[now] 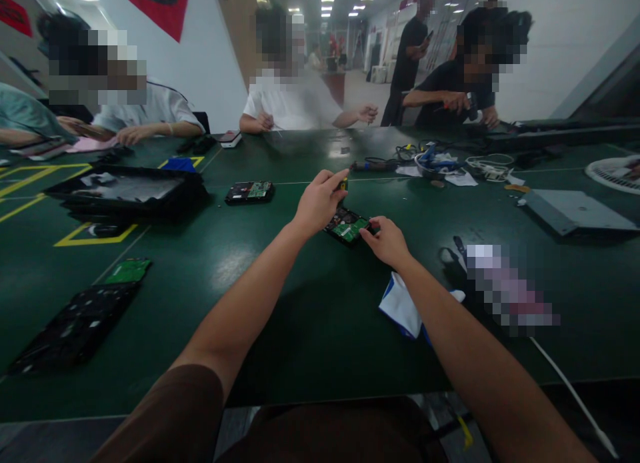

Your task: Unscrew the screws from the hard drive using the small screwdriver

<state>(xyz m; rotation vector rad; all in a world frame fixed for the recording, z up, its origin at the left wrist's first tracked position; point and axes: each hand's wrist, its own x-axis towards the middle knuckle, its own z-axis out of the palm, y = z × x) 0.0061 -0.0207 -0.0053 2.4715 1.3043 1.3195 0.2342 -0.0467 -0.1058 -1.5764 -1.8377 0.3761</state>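
A: What was the left hand (318, 201) doing?

B: Its fingers were curled around a yellow and black tool (344, 183). Most of the tool was hidden, so I couldn't tell what kind it was.

A: And the right hand (389, 241)?

B: Its thumb and fingers pinched the right end of a black and green box (349, 231).

A: Where was that box?

B: Right in front of the person, over the middle of the green table (300, 316). The left hand was just above its far left side. I couldn't tell if the box touched the table top.

A: Was there another one like it?

B: Yes! A second box (249, 192) lay to the left, a little farther off. Past that, on the left, was a big black tray (194, 191).

A: What was close to the right arm?

B: A white and blue cloth (401, 307). It lay partly under the arm. A gray metal box (583, 211) sat well off to the right, and a heap of wires (435, 161) lay farther back.

A: Was anyone else there?

B: A person in white (290, 103) sat across the table, and a person in black (450, 106) leaned over it on the right.
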